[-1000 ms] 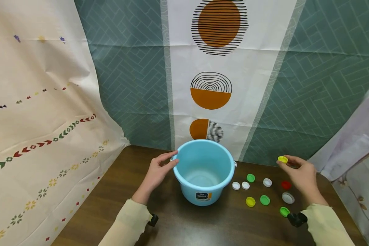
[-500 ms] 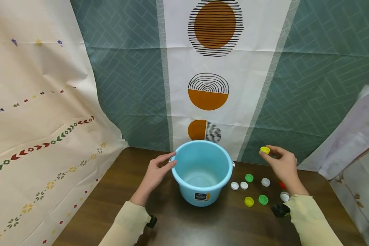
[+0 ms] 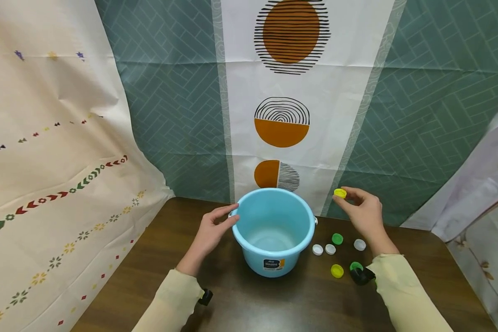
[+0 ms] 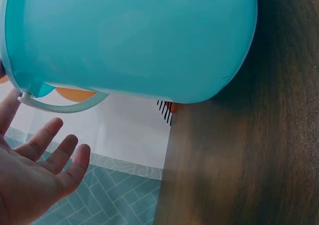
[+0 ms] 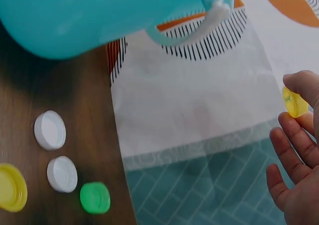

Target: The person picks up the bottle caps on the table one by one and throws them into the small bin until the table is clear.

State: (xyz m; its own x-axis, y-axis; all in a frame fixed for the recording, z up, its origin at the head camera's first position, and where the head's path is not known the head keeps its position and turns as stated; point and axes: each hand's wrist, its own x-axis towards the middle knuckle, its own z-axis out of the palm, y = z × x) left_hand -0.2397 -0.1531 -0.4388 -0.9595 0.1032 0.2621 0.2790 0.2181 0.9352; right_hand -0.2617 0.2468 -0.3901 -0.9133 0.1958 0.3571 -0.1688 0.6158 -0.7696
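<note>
One shallow, round yellow cap (image 3: pixel 340 194), pinched in right hand (image 3: pixel 364 216), raised right of smooth, tapering blue bucket (image 3: pixel 251 261). Left hand (image 3: pixel 210 231), fingers extended, touches its rim (image 3: pixel 269 254). Loose caps (image 3: pixel 337 271) dot wood-grain table (image 3: pixel 274 306); black wrist device (image 3: pixel 361 276) partly hides green cap (image 3: pixel 356 265).

No words or numbers can be read. The blue bucket (image 3: pixel 252 259) has a black and orange label (image 3: pixel 274 263) with tiny pale writing, too small to read. The yellow cap (image 5: pixel 297 105) in the right hand (image 3: pixel 364 213) has blurry little marks (image 5: pixel 288 99).
</note>
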